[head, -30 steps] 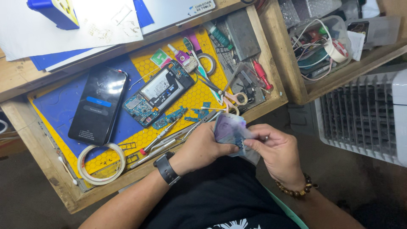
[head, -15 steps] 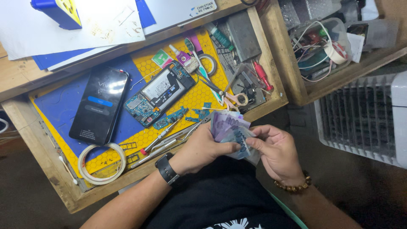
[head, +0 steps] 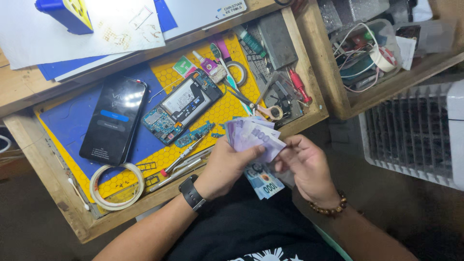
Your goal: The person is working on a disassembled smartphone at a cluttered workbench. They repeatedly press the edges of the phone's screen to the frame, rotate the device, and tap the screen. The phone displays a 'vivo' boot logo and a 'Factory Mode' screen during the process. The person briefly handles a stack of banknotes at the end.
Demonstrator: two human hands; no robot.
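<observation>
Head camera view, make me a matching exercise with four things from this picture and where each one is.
Things:
1. banknotes
2. phone with lit screen
3. roll of tape
4. beaded bracelet

Places:
A. on the right wrist
B. on the blue mat, left side of the drawer
C. fanned in the left hand
D. near the front edge of the drawer, below the phone

Pairs: 1-C, 2-B, 3-D, 4-A
</observation>
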